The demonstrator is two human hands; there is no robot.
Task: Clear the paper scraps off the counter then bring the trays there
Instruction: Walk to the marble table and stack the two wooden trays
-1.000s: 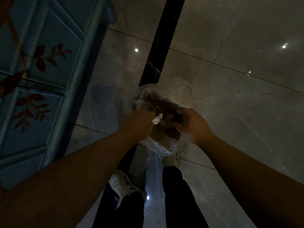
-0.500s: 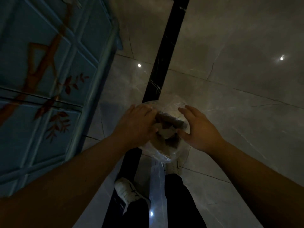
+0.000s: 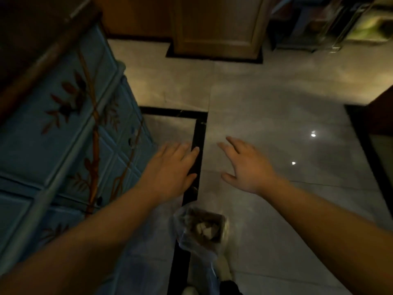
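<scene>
Whereas half a second ago both hands were closed around the clear plastic bag (image 3: pixel 200 233), they have now let go of it and moved forward, and the view has tipped up to take in more of the room. The bag sits low in the frame on the pale tiled floor (image 3: pixel 276 116), just beyond the person's shoe (image 3: pixel 223 271), its mouth open. Inside it lie brown pieces and a few white paper scraps (image 3: pixel 205 229), small and crumpled; the blur hides their number. Beyond the bag, the left hand (image 3: pixel 170 169) hovers with fingers spread and empty, partly over the black floor stripe (image 3: pixel 198 137) that runs past the bag's left side. The right hand (image 3: pixel 246 165), beyond the bag and to its right, is likewise splayed and holds nothing. Left of the bag stands a blue cabinet (image 3: pixel 70 133) painted with brown leaves. Far beyond the bag rises a wooden cabinet (image 3: pixel 214 24).
</scene>
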